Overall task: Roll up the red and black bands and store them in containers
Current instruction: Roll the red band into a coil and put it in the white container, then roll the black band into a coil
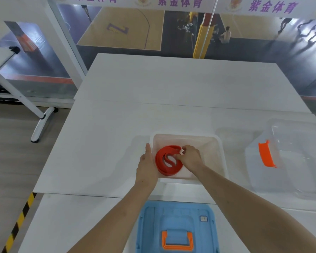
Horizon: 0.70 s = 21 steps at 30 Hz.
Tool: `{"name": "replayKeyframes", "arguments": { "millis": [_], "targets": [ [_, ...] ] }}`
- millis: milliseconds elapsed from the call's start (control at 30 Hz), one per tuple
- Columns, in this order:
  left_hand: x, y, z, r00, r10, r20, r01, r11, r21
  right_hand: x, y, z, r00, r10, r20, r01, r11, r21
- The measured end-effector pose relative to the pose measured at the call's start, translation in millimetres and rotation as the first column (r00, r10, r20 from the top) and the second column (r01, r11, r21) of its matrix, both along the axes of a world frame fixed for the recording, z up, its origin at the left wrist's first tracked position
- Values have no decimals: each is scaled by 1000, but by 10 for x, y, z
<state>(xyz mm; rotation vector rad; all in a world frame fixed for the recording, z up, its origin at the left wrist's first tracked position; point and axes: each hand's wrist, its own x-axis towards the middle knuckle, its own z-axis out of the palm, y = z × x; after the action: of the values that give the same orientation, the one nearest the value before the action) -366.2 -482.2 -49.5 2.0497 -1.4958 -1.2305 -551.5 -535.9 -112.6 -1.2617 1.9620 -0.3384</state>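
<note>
Left hand (147, 161) at container (185, 135) rim, right hand (190, 156) pinching red band (160, 166)

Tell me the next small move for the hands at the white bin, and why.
Probably ease the right hand off the red band and lift it out. The band already lies coiled inside the white container, the right hand's fingers pinch its inner loops, and the left hand lies flat against the container's left wall, steadying it.
</note>
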Motion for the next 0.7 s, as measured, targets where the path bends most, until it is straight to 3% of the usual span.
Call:
{"name": "replayKeyframes", "arguments": {
  "millis": [200,333,533,700],
  "targets": [
    [142,68,19,965,-167,204,185,980,-71,-60,238,476,940,226,-254,-252,965,-73],
    [138,344,252,873,-267,409,328,941,-85,-52,581,870,869,290,-400,-361,926,-112],
    [10,1058,641,784,-328,528,513,820,-252,-142,1618,1366,843,243,-479,-389,892,-231],
    [-344,1812,738,685,-473,554,673,702,-233,-467,2834,1565,849,120,-515,-291,919,-265]
  ]
}}
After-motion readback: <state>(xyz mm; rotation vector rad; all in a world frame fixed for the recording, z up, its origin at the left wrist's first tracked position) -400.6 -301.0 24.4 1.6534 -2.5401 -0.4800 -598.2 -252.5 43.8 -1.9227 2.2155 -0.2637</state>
